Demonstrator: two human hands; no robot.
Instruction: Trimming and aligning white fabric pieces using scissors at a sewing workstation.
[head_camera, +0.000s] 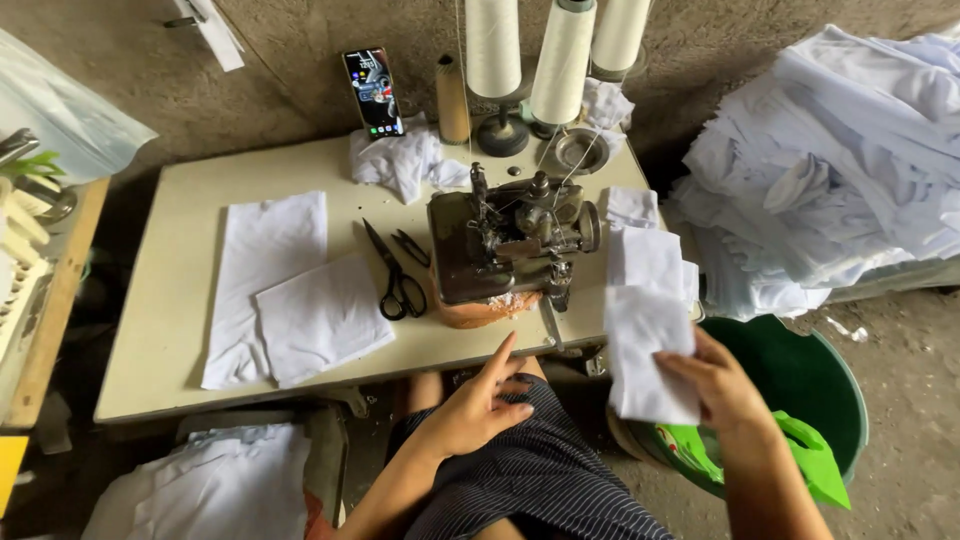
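The right hand (722, 385) gripped a white cloth piece (648, 350) just off the table's (170, 330) right edge, beside the sewing machine (510, 245). The left hand (482, 400) hung empty, fingers loosely extended, apparently just touching the table's front edge below the machine.

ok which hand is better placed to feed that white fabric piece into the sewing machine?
Probably right. The right hand already grips the white fabric piece beside the sewing machine. The left hand holds nothing, fingers at the table edge.
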